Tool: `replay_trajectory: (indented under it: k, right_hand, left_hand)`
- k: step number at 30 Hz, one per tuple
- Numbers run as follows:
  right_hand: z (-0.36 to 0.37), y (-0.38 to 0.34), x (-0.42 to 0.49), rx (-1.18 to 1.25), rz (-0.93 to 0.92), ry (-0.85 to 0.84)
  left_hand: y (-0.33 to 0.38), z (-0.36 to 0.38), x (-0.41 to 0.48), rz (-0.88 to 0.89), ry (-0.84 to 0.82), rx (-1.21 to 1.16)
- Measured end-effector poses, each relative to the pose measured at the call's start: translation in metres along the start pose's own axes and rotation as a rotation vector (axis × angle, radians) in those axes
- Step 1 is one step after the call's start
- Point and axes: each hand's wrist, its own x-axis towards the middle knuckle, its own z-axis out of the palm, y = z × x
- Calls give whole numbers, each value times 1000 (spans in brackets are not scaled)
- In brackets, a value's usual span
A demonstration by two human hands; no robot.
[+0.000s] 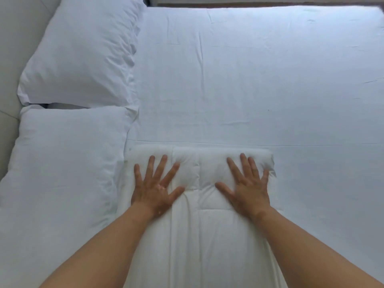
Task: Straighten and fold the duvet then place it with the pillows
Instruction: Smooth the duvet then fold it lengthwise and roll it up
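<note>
A folded white quilted duvet lies as a thick narrow stack on the bed, right in front of me. Its left edge touches the near pillow. My left hand presses flat on the duvet's far left part, fingers spread. My right hand presses flat on its far right part, fingers spread too. A second white pillow lies beyond the first, at the upper left.
The bed's white sheet stretches away ahead and to the right, with light creases. A pale padded headboard runs along the left behind the pillows. The bed's far edge meets a dark strip of floor at the top.
</note>
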Motion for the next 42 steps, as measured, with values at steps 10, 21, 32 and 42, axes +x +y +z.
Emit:
replay_trajectory:
  k: [10,21,32,42]
  right_hand:
    - [146,55,96,122,-94,338]
    - [152,55,110,132,-82,398]
    - [54,18,26,47,-33,139]
    - [122,50,-144,-40,-297,61]
  left_hand:
    - [-55,138,119,87,285,-211]
    - [-58,144,129,21,343,-349]
    - [23,21,22,-120,125,-276]
    - [-13,122,-100,311,93,100]
